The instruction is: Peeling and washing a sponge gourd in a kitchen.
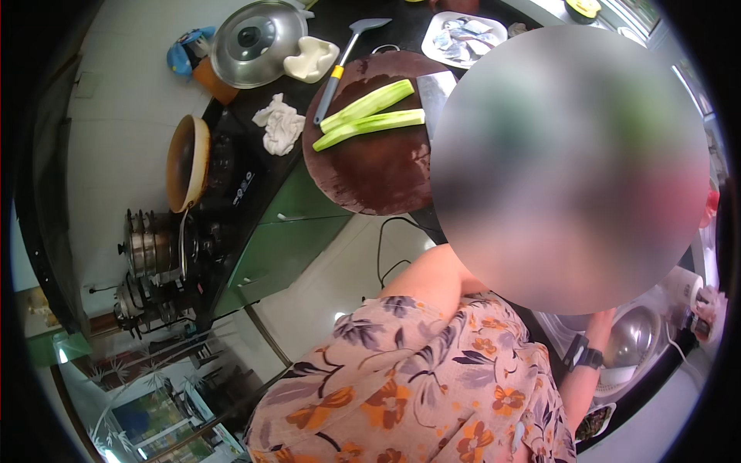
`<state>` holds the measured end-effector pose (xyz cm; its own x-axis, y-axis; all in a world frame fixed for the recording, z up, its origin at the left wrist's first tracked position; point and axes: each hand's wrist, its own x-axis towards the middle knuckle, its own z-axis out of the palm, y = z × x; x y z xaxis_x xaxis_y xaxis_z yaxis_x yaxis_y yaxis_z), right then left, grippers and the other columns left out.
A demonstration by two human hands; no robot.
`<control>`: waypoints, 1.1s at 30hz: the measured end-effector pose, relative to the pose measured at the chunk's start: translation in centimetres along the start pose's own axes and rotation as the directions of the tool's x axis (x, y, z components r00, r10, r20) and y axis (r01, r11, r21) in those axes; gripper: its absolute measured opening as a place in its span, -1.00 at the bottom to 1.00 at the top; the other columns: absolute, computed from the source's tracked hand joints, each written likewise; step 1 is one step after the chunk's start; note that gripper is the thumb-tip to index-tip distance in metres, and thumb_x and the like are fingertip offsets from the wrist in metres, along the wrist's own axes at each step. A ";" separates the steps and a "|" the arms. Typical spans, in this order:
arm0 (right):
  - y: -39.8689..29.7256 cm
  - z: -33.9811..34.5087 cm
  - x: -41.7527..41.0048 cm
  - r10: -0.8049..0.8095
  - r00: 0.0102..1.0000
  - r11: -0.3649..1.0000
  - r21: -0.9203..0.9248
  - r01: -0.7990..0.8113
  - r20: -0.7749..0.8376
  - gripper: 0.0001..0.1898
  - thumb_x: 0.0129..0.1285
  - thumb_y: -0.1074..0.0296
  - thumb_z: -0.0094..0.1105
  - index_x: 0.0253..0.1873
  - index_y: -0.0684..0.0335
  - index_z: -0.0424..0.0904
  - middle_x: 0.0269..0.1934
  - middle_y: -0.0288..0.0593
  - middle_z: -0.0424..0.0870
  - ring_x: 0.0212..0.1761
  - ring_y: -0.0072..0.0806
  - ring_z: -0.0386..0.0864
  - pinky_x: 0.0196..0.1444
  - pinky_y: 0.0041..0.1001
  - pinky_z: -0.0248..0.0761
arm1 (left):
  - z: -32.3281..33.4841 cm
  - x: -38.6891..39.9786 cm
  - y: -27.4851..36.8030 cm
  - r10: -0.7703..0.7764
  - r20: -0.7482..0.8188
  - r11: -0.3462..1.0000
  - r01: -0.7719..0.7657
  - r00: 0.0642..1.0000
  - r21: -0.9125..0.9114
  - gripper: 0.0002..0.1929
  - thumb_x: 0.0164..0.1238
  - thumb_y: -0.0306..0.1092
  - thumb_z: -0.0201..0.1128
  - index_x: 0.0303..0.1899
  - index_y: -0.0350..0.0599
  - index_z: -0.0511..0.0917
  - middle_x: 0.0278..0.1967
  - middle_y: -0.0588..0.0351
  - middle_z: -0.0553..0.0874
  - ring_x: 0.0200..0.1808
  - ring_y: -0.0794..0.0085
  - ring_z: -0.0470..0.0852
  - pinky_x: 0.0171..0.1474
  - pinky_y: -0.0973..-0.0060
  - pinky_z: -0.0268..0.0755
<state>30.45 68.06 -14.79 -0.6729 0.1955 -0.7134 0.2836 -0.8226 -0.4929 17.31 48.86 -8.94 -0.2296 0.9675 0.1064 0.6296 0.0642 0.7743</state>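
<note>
A large blurred disc covers the middle right of the head view and hides both my hands. My left forearm and my right wrist, with a dark wristwatch (583,354) on it, run into that blur. Beside it lies a round, dark reddish-brown chopping board (376,179), wet in patches. Two long pieces of peeled pale-green vegetable (370,124) rest on the board. At the board's right edge shows a broad metal blade (435,95), partly covered by the blur. A spatula with a grey handle (329,98) lies across the board's left rim.
Behind the board stands a white tray (428,46) of cut fish pieces (463,40). A metal pan lid (260,55), a crumpled white cloth (281,126) and a frying pan (188,162) are to the left. A metal bowl (634,335) sits at the right. A black cable (380,249) hangs below the counter.
</note>
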 end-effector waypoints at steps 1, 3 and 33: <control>-0.3 -0.4 0.1 0.005 0.999 0.991 -0.137 0.000 0.032 -0.60 0.33 0.35 0.20 0.22 0.33 0.45 0.00 -0.13 0.63 -0.04 -0.36 0.64 0.02 -0.39 0.54 | 0.2 -0.1 -0.3 0.100 -0.010 0.995 -0.100 0.995 -0.014 -0.49 -0.09 0.14 0.46 -0.35 -0.16 0.59 -0.46 -0.08 0.69 -0.33 -0.04 0.68 -0.24 0.14 0.49; -1.0 0.4 0.5 0.042 0.996 0.904 -0.426 -0.007 0.073 -0.52 0.26 0.41 0.25 0.27 0.33 0.41 0.01 -0.14 0.62 -0.05 -0.40 0.64 -0.01 -0.43 0.53 | 0.3 -0.5 -1.0 0.182 0.041 0.983 -0.182 0.982 -0.001 -0.54 -0.06 0.05 0.48 -0.32 -0.17 0.57 -0.44 -0.04 0.70 -0.30 -0.06 0.68 -0.24 0.13 0.50; -1.6 4.3 1.3 -0.124 0.976 0.837 -0.548 0.007 -0.177 -0.66 0.12 0.28 0.43 -0.08 0.37 0.59 -0.35 -0.22 0.62 -0.30 -0.47 0.61 -0.26 -0.47 0.50 | 0.5 0.1 1.5 -0.016 0.221 0.981 -0.028 0.975 0.194 -0.67 -0.14 -0.44 0.35 -0.28 -0.19 0.43 -0.53 -0.09 0.65 -0.39 -0.05 0.68 -0.30 0.12 0.52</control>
<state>26.20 67.31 -12.74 -0.5714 0.3875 -0.7234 0.6066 -0.3942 -0.6904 18.61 49.14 -8.10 -0.0702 0.9965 -0.0461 0.7678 0.0835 0.6352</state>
